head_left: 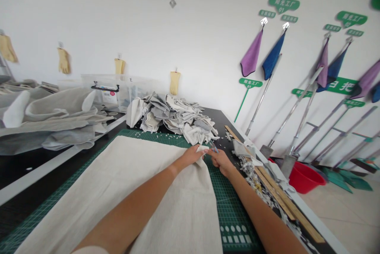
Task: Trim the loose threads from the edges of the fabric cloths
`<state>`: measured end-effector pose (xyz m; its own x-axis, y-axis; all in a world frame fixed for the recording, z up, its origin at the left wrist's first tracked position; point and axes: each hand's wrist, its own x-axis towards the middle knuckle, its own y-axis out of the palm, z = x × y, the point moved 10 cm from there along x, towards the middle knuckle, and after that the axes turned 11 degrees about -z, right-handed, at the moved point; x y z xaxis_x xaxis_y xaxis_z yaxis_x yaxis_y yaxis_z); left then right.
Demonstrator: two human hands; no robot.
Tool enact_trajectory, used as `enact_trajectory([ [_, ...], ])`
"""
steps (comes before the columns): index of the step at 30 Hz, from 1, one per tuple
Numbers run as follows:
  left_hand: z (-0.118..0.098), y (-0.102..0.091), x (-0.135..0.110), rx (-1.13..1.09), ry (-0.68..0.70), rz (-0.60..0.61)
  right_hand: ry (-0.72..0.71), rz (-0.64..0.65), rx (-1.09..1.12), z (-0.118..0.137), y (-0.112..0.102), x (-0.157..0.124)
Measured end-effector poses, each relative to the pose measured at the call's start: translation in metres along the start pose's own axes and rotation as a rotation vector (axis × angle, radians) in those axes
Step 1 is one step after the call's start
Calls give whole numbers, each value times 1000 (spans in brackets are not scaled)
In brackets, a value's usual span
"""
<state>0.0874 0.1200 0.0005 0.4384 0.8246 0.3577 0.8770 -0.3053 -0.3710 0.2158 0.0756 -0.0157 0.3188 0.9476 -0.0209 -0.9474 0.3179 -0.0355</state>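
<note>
Left hand [188, 157]: pinching a corner of the beige cloth [118, 190]
Right hand [220, 162]: closed on small scissors [214, 147]
Done: gray cloth pieces [172, 117] heaped upper center
Left: most beige cloth uncut on the green cutting mat [234, 210]

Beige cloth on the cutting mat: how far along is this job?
Looks done: a heap of grey and cream cloth pieces lies past the green cutting mat, with white snippets around it. In hand: the left hand pinches a corner of the beige cloth, and the right hand holds small scissors there. Left: the cloth's long length, lying flat.
</note>
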Motion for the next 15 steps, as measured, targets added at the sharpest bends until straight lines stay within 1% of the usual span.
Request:
enact_trajectory([
  [5,1,0,2,-16,-10,10,14,-10,20,0,-1,-1],
  [10,1,-4,4,-60,15,-38,34,16,68,-1,-1,-1],
  [13,3,-5,3,-53,-11,-38,18,13,64,1,1,-1],
  [15,1,-4,2,-71,4,-26,-4,-2,42,2,1,-2],
])
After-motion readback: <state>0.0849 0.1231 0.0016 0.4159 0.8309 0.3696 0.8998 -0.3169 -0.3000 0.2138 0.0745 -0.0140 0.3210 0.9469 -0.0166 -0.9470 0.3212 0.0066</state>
